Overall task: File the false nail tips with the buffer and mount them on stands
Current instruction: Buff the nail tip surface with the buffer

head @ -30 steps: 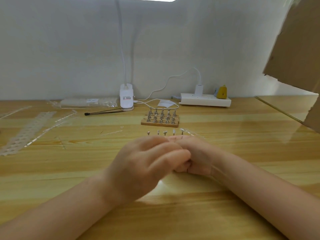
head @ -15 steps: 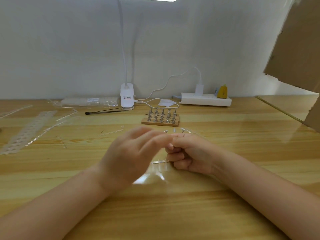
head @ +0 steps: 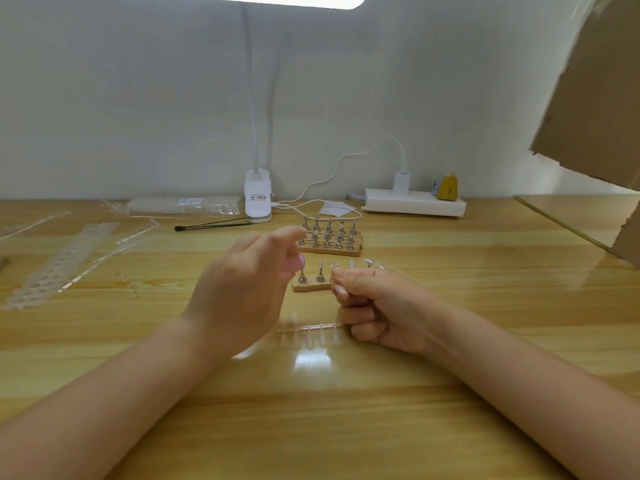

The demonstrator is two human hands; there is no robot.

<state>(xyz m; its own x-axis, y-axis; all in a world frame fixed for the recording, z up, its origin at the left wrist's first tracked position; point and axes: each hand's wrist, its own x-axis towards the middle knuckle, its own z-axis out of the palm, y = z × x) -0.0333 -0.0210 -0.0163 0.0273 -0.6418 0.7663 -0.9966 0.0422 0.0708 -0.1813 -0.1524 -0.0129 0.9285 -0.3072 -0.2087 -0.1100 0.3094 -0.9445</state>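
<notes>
My left hand hovers above the table with its fingers loosely extended; a small pink buffer shows at the thumb and fingertips, mostly hidden. My right hand is curled in a fist beside it, thumb and forefinger pinching a clear nail tip. Just behind the hands, a small wooden base carries a row of metal stands; the right-hand ones bear clear tips. A clear strip of nail tips lies flat between my hands.
A wooden rack of several bare metal stands sits further back. Behind it are a lamp base, a black-tipped tool, a power strip and plastic bags. Empty tip strips lie at the left, cardboard at the right.
My left hand has pulled up and leftward off my right hand, uncovering the row of stands and the tip strip. My right hand stays curled, shifted slightly right.
</notes>
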